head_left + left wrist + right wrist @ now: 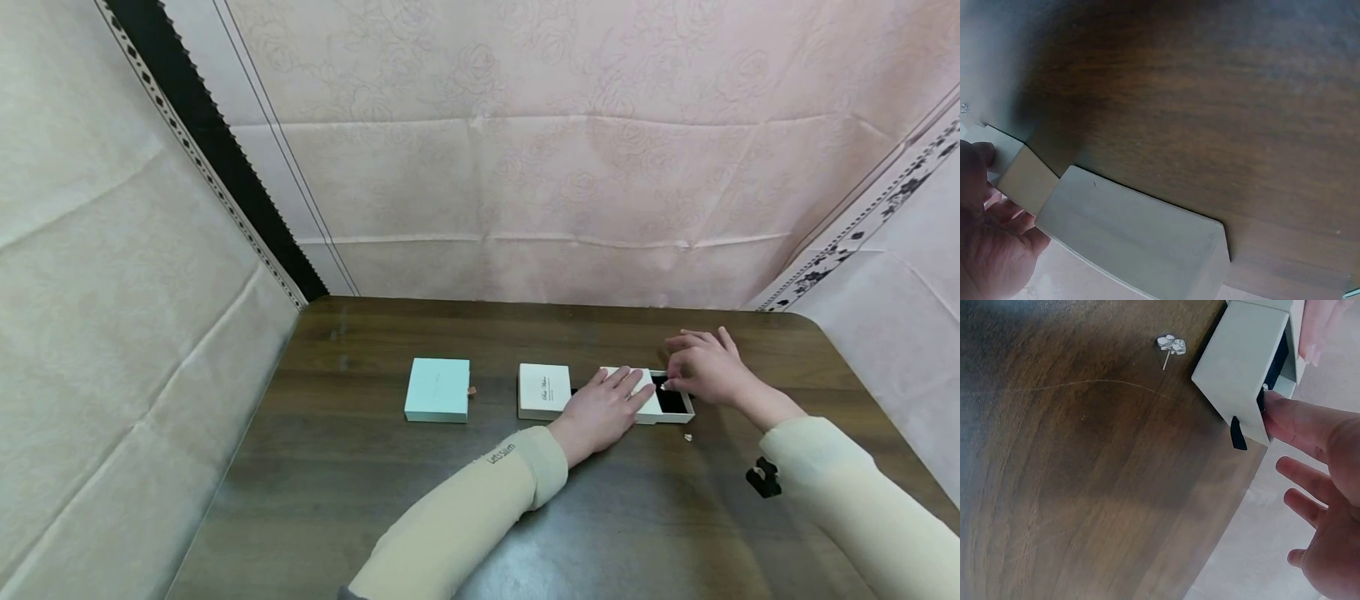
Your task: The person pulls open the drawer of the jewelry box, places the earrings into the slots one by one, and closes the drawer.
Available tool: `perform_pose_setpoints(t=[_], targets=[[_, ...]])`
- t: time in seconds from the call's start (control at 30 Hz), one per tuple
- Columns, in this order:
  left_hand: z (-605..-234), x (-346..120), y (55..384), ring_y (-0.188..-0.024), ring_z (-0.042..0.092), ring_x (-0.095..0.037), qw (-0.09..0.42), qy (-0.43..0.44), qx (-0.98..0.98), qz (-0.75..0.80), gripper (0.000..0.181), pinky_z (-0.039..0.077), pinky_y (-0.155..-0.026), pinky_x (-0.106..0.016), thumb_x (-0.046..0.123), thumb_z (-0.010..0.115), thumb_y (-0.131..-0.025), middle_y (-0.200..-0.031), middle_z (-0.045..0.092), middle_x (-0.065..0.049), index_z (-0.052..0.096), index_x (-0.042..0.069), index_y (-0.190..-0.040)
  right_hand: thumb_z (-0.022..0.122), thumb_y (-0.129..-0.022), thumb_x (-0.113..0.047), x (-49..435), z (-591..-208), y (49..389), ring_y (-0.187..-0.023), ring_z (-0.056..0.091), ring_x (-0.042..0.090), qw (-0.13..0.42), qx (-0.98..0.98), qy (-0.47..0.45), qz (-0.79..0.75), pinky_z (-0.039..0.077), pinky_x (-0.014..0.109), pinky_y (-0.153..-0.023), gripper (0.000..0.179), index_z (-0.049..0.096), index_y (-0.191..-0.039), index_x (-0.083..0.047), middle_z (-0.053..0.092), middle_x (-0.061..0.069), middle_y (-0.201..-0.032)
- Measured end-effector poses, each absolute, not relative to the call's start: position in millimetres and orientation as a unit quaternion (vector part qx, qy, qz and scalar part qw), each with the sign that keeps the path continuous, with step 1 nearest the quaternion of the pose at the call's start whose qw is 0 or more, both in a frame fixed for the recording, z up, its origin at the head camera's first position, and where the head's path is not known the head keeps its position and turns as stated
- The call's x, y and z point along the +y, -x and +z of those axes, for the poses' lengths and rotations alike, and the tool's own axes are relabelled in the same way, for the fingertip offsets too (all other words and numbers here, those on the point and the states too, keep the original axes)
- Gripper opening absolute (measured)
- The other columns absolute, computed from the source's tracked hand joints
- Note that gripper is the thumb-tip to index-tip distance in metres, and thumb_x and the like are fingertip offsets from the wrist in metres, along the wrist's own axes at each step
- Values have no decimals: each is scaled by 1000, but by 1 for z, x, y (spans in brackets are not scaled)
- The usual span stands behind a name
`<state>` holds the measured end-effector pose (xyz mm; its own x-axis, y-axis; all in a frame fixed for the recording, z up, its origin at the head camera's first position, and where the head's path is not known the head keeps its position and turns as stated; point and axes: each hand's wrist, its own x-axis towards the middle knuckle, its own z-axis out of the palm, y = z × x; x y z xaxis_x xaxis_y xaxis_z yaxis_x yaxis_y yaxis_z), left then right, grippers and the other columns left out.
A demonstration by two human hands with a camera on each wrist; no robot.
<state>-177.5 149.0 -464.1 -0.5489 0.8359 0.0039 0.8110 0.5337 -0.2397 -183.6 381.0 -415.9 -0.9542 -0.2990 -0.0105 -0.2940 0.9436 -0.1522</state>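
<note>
My left hand (603,410) holds a white drawer box (647,400), its fingers over the top and the thumb on the near side in the left wrist view. Out of the box's right end extends a white drawer (686,414) with a black lining. Over this drawer my right hand (703,367) pinches a small shiny earring (1265,387) between thumb and forefinger, most of it hidden by the fingertips. The other fingers are spread apart. A second stud earring (1171,345), with a clustered pale head and thin post, lies on the table in front of the drawer.
Left of my left hand stands a white box (544,387) with dark lettering. Farther left is a turquoise box (438,390) with a small brown tab. A black ribbon tab (1239,434) hangs from the drawer's end. The wooden table (360,483) meets pale cloth behind.
</note>
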Motion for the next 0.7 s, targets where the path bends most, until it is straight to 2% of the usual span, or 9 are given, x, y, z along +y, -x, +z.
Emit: perform_pose_setpoints(t=[0.2,0.43,0.7], targets=[[-465,149,178,-160,30,-14,58,471,-874,103,55,33,-126,-32,43,39,-117,-175,31,3,31,30,-170,88,-88,-19,384,-410,176,-142,41,57,-2,985,153,-82,10,86,-114,21,71,-76,-24,61,30,-144],[-466,150,179,-161,29,-14,52,471,-874,103,56,33,-126,-33,43,38,-117,-176,30,3,29,29,-171,93,-81,-16,385,-409,154,-139,45,56,-70,975,182,-106,12,85,-114,25,70,-77,-26,65,29,-139],[-466,150,179,-160,30,-14,54,469,-876,101,56,33,-126,-33,43,40,-117,-175,30,3,30,30,-171,94,-74,-12,387,-414,132,-135,48,55,-135,961,203,-128,8,83,-118,27,72,-78,-26,67,26,-135]])
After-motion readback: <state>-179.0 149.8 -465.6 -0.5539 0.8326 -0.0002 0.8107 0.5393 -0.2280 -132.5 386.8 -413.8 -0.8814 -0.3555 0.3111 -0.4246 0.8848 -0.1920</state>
